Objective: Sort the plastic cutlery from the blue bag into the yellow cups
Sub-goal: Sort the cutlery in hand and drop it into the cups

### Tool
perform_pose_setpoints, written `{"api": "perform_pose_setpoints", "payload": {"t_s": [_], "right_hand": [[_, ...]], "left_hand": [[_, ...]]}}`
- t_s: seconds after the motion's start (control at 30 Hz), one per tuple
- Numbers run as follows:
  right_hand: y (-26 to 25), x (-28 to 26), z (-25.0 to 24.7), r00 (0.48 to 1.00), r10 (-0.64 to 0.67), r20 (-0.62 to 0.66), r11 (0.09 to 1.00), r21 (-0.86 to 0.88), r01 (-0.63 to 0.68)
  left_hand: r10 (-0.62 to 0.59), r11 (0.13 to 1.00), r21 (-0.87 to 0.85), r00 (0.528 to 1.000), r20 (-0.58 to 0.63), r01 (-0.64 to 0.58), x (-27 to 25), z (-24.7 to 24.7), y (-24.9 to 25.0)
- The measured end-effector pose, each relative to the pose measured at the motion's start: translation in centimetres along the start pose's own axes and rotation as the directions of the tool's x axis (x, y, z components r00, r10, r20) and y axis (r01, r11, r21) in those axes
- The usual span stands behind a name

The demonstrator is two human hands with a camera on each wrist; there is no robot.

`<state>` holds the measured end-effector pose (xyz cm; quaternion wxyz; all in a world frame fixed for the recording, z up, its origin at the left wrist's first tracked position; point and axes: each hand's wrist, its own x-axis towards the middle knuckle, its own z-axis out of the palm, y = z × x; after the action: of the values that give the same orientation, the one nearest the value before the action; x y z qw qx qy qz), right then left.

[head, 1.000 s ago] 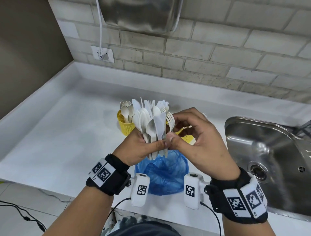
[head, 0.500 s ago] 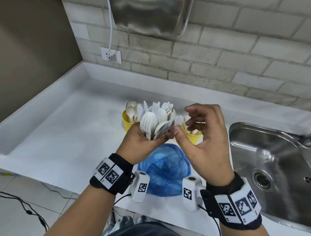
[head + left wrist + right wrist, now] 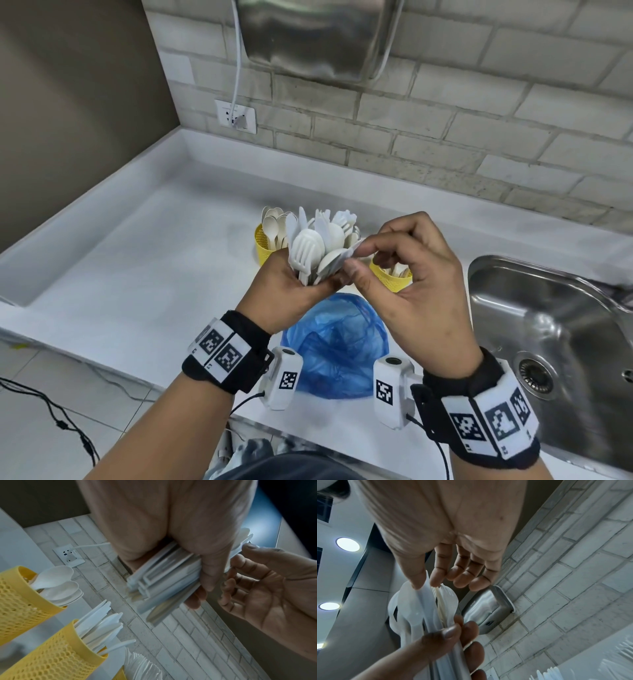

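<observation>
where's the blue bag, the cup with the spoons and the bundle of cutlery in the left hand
blue bag [image 3: 337, 346]: head view, middle of its crumpled plastic.
cup with the spoons [image 3: 18, 600]: left wrist view, its yellow mesh wall.
bundle of cutlery [image 3: 310, 251]: head view, the fork head at the front, above the left hand [image 3: 284, 294].

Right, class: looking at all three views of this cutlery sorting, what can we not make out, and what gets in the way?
- Middle yellow cup: in the head view, hidden behind the cutlery bundle.
- Which piece the right hand pinches: head view, thumb covers it; right wrist view blurred.
- Blue bag contents: head view, crumpled plastic hides them.
- Third cup: left wrist view, cut off by the bottom edge.
</observation>
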<state>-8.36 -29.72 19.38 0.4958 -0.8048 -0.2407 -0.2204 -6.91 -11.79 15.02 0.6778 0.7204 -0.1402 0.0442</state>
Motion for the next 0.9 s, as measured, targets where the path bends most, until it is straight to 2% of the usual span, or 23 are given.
{"api": "perform_pose_setpoints", "payload": {"t_s": [0.2, 0.33, 0.47, 0.67, 0.73, 0.9], "right_hand": [[-0.9, -0.2, -0.4, 0.991, -0.085, -0.104, 0.996, -0.038, 0.081], [-0.8, -0.1, -0.7, 0.989, -0.144, -0.032, 0.985, -0.100, 0.140], [-0.3, -0.1, -1.0, 0.988, -0.137, -0.068, 0.983, -0.135, 0.127], [0.0, 0.0, -1.0, 0.985, -0.167, -0.029, 0.973, -0.169, 0.160], [0.3, 0.1, -1.2, 0.988, -0.157, 0.012, 0.971, -0.180, 0.157], [0.6, 0.6, -2.4, 0.971, -0.083, 0.226, 0.986, -0.120, 0.112]], "left_hand": [[0.008, 0.997, 0.076, 0.999, -0.039, -0.005, 0.0, 0.2, -0.5], [0.001, 0.996, 0.090, 0.999, -0.038, 0.002, 0.1, 0.2, -0.8], [0.001, 0.994, 0.106, 0.999, -0.043, 0.004, 0.3, 0.4, -0.9], [-0.006, 0.991, 0.131, 0.997, -0.081, 0.017, 0.7, 0.5, -1.4], [-0.015, 0.991, 0.131, 0.997, -0.081, 0.025, 0.8, 0.6, -1.3], [-0.029, 0.987, 0.158, 0.997, -0.065, 0.039, 0.9, 0.5, -1.8]]}}
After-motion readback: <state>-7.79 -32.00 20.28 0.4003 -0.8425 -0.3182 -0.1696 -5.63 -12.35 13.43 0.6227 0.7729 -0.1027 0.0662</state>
